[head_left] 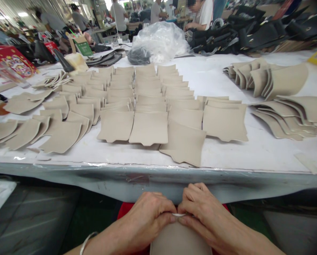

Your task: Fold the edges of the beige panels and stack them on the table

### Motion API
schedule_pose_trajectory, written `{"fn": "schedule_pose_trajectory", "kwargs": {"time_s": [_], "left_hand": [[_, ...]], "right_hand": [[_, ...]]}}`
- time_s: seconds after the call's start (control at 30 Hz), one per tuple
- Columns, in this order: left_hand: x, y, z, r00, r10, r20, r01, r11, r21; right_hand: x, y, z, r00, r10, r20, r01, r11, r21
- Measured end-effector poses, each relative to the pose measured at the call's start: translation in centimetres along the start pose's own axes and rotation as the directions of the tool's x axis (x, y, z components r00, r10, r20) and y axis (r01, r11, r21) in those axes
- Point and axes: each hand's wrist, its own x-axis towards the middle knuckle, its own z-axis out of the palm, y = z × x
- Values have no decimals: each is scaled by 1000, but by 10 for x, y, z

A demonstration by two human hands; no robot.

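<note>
My left hand [150, 214] and my right hand [201, 209] meet below the table's front edge, over my lap. Together they pinch the top edge of a beige leather piece [179, 241], and a thin white strip shows between the fingertips. The piece hangs downward between my wrists. On the white table [227, 156] above lie several rows of matching beige leather pieces [149, 127], overlapped like shingles. One loose beige piece [183, 143] lies askew closest to the front edge.
More beige pieces fan out at the left [60, 136] and curl in stacks at the right [283, 115]. A clear plastic bag [159, 40] sits at the back centre, black bags [254, 33] at back right. Other people work at far tables.
</note>
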Motion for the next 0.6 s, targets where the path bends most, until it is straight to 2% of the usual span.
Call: {"fn": "schedule_pose_trajectory", "kwargs": {"time_s": [0.13, 0.27, 0.37, 0.6], "left_hand": [[0, -5, 4, 1000, -14, -16, 13, 996, -86], [-1, -10, 0, 993, -113, 26, 115, 981, -155], [-5, -12, -8, 982, -178, 54, 184, 973, -139], [-10, -16, -14, 988, -151, 30, 153, 984, -89]], "right_hand": [[-2, 2, 5, 999, -38, -22, 38, 999, 16], [-2, 2, 3, 999, -27, -23, 28, 998, 50], [-1, 1, 0, 1000, 1, -9, -1, 998, 58], [-2, -2, 1, 1000, 14, 8, -14, 996, 87]]}}
